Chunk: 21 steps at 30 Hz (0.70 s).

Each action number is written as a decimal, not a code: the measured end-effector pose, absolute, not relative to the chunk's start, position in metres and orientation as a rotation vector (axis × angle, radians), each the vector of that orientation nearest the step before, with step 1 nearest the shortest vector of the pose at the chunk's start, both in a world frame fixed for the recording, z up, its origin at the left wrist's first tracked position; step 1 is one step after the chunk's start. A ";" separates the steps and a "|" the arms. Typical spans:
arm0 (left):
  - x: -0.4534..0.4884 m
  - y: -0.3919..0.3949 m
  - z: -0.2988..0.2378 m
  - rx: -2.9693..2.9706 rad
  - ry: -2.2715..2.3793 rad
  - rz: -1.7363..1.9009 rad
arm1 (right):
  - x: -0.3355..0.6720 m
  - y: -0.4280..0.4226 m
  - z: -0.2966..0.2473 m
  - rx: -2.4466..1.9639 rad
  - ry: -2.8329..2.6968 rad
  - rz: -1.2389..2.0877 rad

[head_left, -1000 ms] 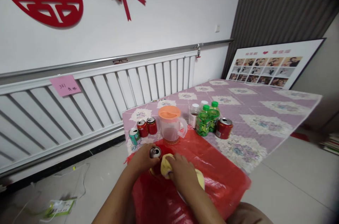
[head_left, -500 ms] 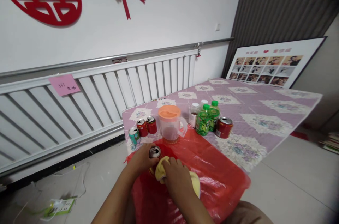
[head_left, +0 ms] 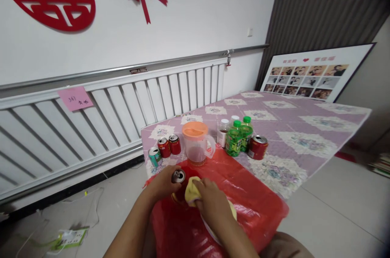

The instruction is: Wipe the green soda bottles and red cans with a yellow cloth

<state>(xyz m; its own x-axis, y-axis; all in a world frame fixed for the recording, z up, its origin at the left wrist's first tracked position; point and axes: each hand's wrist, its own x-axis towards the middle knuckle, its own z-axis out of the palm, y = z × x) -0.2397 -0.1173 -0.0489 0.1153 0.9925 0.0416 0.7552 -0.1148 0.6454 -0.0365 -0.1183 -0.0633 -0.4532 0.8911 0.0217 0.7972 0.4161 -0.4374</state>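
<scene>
An opened can [head_left: 180, 177] stands upright beside a bunched yellow cloth [head_left: 192, 191].

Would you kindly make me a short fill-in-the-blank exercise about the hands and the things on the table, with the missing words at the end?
1. The left hand grips a can, and the right hand holds a cloth coloured ____.
2. The colour of the lid on the jug is ____.
3. Beyond the left hand, the row of cans beside the jug numbers ____.
4. The plastic sheet under the hands is coloured ____.

Missing words: yellow; orange; three; red.
</scene>
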 end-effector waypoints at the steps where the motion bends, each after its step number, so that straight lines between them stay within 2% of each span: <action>1: -0.239 -0.118 -0.046 1.933 1.673 0.664 | -0.032 -0.112 -0.065 -1.463 -2.353 0.576; 6: -0.236 -0.120 -0.039 1.953 1.610 0.658 | -0.026 -0.086 -0.080 -1.287 -1.896 0.851; 9: -0.236 -0.119 -0.040 1.951 1.606 0.651 | -0.035 -0.075 -0.088 -1.282 -1.734 0.909; 21: -0.240 -0.117 -0.046 1.923 1.543 0.679 | -0.061 -0.085 -0.105 -1.280 -1.727 0.973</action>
